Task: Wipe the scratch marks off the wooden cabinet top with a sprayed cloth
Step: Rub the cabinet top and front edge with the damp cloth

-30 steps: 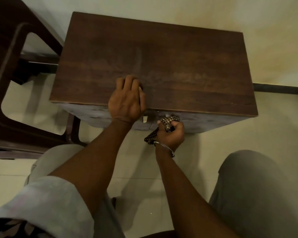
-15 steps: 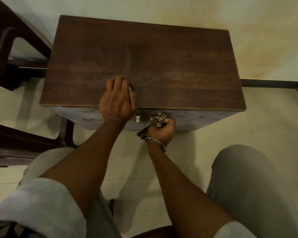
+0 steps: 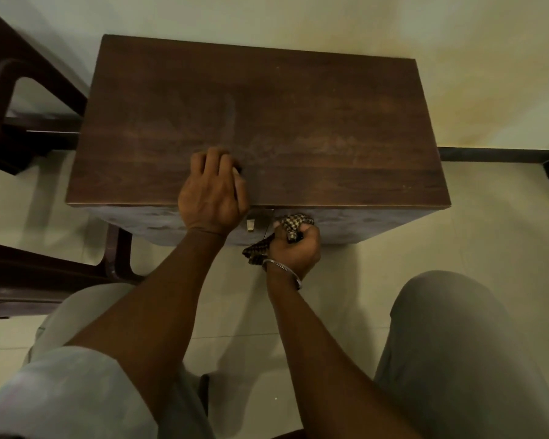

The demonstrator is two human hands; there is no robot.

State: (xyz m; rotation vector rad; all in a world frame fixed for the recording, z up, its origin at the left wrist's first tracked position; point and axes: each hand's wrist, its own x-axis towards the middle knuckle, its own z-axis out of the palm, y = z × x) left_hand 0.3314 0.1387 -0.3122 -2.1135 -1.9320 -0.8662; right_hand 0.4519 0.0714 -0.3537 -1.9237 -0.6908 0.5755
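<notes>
A person sits over a dark wooden cabinet that stands against a pale wall. Pale scuffs run across the middle of the cabinet's top, with one lighter upright streak left of centre.

The left grip rests on the top at its front edge, fingers bent under. A small dark shape shows beside the fingertips, and whether the fingers hold anything cannot be told.

The right grip is lower, in front of the cabinet's front face and just below the top. It is clenched round a bunched checked cloth, whose ends stick out above and to the left of the fist. The cloth does not touch the top. A metal bangle circles the right wrist.

A dark wooden chair stands to the left on the tiled floor.
</notes>
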